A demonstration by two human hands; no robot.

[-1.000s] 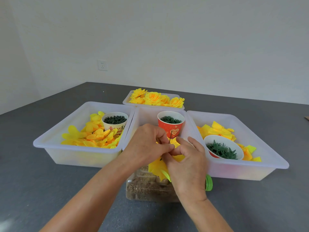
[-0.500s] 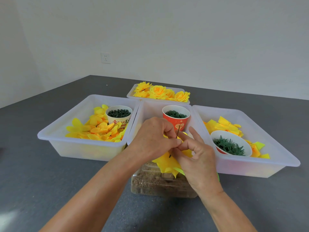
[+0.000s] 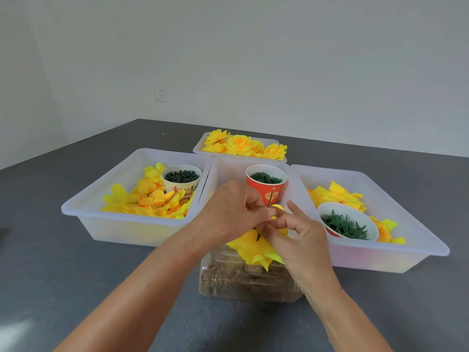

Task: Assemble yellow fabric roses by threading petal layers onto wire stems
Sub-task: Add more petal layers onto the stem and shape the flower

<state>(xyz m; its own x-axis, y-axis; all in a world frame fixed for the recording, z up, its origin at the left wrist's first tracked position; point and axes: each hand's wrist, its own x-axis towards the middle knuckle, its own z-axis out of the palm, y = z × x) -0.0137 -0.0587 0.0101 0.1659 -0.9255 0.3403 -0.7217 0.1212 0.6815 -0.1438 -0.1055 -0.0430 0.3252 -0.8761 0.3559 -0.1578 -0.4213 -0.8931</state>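
Observation:
My left hand (image 3: 229, 213) and my right hand (image 3: 297, 240) meet above the front edge of the middle bin (image 3: 223, 171). Between them is a half-built yellow fabric rose (image 3: 251, 246) on a thin dark wire stem (image 3: 269, 199) that pokes up past my fingers. My left hand pinches the stem and the petals near the top. The thumb and forefinger of my right hand pinch a small yellow petal layer (image 3: 276, 208) at the stem. Larger yellow petals hang below my hands, and the lower stem is hidden.
A left bin (image 3: 83, 207) holds loose yellow petals and a white cup (image 3: 181, 180) of dark green parts. The middle bin has a red cup (image 3: 266, 185). The right bin (image 3: 406, 240) holds yellow pieces and a bowl (image 3: 347, 221) of green calyxes. Finished roses (image 3: 241, 146) sit behind. A clear box (image 3: 243, 278) lies under my hands.
The camera has tilted up, so the bins sit lower in view. My hands have stayed together on the rose, working the small petal layer along the stem.

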